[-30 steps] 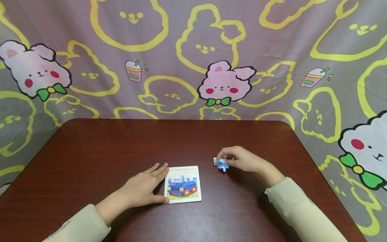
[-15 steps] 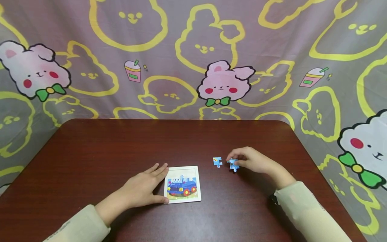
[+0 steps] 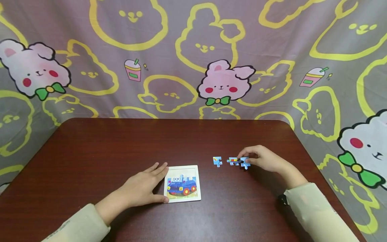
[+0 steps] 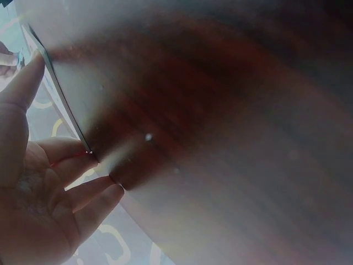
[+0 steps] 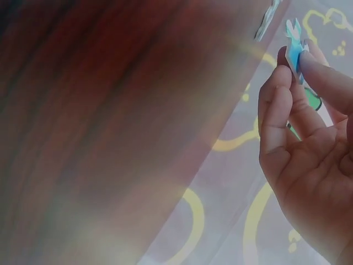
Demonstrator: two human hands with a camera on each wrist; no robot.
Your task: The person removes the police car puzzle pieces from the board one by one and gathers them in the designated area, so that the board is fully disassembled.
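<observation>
My left hand [image 3: 140,188] lies at the left edge of a white-framed puzzle board [image 3: 198,181], its fingers spread and straight, with thumb and fingertips touching the frame. The board bears a picture of a blue car with red wheels; its upper strip is pale and bare. My right hand [image 3: 264,161] pinches a light-blue jigsaw piece [image 5: 295,55] between thumb and fingers. Just left of it, a second piece [image 3: 232,160] with red and yellow marks lies on the table. Farther left is a third blue piece [image 3: 217,161] with an orange-yellow mark.
The dark brown wooden table [image 3: 136,144] has rounded far corners. A patterned curtain [image 3: 172,50] with cartoon bunnies hangs behind it and along both sides.
My right hand has moved to the right with the pinched piece, away from the other pieces. The red-and-yellow marked piece now shows, apart from the leftmost one. The left hand and board stay put.
</observation>
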